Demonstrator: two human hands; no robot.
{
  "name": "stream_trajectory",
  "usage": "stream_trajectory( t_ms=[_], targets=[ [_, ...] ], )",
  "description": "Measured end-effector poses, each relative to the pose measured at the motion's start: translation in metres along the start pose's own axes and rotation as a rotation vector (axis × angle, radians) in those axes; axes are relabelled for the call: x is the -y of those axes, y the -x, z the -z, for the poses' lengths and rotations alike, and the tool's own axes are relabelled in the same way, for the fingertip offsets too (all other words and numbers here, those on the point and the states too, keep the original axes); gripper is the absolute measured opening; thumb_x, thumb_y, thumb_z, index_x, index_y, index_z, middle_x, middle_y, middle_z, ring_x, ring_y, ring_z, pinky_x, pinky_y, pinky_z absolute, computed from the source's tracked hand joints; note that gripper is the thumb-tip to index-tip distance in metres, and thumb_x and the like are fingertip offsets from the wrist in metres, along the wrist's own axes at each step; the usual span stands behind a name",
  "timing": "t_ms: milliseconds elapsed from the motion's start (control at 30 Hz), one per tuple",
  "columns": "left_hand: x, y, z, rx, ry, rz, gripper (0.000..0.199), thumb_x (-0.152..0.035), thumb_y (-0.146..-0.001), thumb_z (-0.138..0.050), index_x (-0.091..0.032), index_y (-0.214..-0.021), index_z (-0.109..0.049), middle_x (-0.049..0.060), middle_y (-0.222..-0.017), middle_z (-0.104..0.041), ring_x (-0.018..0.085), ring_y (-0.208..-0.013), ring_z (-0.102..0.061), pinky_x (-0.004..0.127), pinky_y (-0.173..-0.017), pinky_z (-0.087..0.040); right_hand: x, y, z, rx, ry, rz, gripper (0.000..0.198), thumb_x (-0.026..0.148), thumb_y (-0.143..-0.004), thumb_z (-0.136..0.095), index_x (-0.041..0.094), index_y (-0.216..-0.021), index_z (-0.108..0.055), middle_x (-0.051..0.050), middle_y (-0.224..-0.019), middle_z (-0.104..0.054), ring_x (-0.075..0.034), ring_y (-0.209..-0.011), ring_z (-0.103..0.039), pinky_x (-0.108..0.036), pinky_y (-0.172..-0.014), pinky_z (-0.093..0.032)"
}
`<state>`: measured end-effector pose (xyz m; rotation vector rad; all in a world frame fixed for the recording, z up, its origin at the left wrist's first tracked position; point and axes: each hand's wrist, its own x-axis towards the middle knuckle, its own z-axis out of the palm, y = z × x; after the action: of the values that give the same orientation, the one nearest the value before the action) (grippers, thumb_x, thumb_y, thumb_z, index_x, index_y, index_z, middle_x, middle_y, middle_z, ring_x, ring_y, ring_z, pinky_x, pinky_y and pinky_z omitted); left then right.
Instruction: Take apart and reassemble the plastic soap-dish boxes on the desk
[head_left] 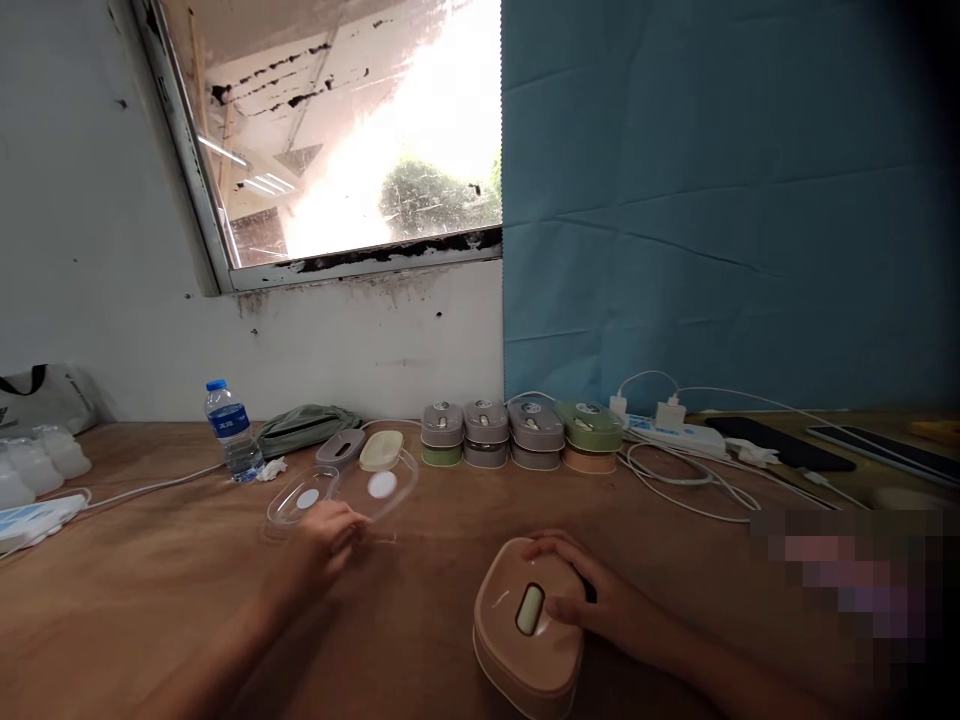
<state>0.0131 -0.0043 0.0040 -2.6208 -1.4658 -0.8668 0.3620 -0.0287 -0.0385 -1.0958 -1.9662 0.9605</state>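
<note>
A peach-coloured lidded box with a pale oval piece in the middle of its top stands near the front of the table. My right hand grips its right side, the thumb on the lid and the fingers over the far edge. Further left, my left hand is closed, its fingertips pinching the near rim of a clear plastic cover with a white round patch. Beside that lies another clear cover with a similar patch. Behind them are a grey oval lid and a cream one.
Along the wall stand several stacked lidded boxes, among them a green-topped one. A water bottle and a green pouch stand back left. White cables run from a power strip at right, near a dark tablet.
</note>
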Motion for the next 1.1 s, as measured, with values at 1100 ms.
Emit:
stream_trajectory(
  t_ms=[1100],
  targets=[
    [-0.009, 0.008, -0.033, -0.141, -0.047, -0.011, 0.043, -0.037, -0.077, -0.049, -0.02, -0.116, -0.047, 0.013, -0.132, -0.031, 0.029, -0.121, -0.032, 0.043, -0.098, -0.032, 0.01, 0.003, 0.002, 0.069, -0.109, -0.038, 0.064, 0.047, -0.069, -0.06, 0.023, -0.124, -0.039, -0.008, -0.126, -0.043, -0.029, -0.117, -0.038, -0.039, -0.097, -0.031]
  ],
)
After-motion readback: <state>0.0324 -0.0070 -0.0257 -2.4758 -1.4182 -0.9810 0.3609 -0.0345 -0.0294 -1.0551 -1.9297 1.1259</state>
